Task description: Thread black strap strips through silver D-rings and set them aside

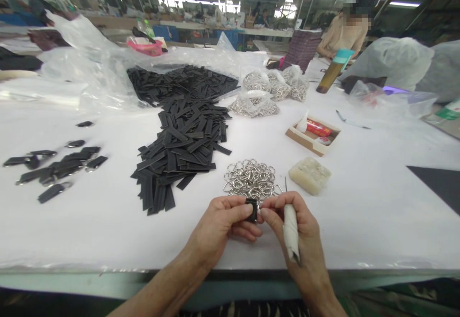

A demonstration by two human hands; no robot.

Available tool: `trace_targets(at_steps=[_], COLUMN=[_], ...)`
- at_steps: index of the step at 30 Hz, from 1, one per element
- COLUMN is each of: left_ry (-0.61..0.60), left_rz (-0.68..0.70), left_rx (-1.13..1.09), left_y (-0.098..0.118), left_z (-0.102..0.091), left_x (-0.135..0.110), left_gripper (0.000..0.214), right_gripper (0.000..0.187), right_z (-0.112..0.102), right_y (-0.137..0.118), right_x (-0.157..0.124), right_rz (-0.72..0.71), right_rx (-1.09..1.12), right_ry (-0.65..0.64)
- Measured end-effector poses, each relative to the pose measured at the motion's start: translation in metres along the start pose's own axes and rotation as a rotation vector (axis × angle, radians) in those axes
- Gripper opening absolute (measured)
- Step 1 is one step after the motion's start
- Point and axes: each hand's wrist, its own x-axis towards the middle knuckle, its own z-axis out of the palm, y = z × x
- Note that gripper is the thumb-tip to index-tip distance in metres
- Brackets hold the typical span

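Near the table's front edge, my left hand pinches a small folded black strip between thumb and fingers. My right hand touches the same strip with its fingertips and also holds a white-wrapped tool whose thin metal tip points up. Just beyond the hands lies a heap of silver metal rings. A big pile of flat black strips spreads to the left of the rings. Finished black pieces with rings lie at the far left.
A pale yellowish block sits right of the rings, a small tray with a red tube behind it. Bags of metal rings, clear plastic sheets and a bottle stand farther back. Another person sits at the far right.
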Motion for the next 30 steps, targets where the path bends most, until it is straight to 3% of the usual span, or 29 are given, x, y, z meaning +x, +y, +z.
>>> trace_targets(at_steps=[13, 20, 30], left_ry=[-0.03, -0.185, -0.211], left_rz=[-0.018, -0.14, -0.11], left_rx=[0.094, -0.016, 0.18], left_y=[0.0, 0.003, 0.007], left_z=[0.003, 0.0, -0.001], left_x=[-0.001, 0.0, -0.004], left_gripper=[0.012, 0.023, 0.019], right_gripper=[0.016, 0.025, 0.029], right_z=[-0.002, -0.009, -0.015], right_y=[0.001, -0.003, -0.004], right_x=[0.002, 0.006, 0.011], right_rz=[-0.012, 0.038, 0.16], right_rx=[0.047, 0.246, 0.255], right_ry=[-0.038, -0.229, -0.356])
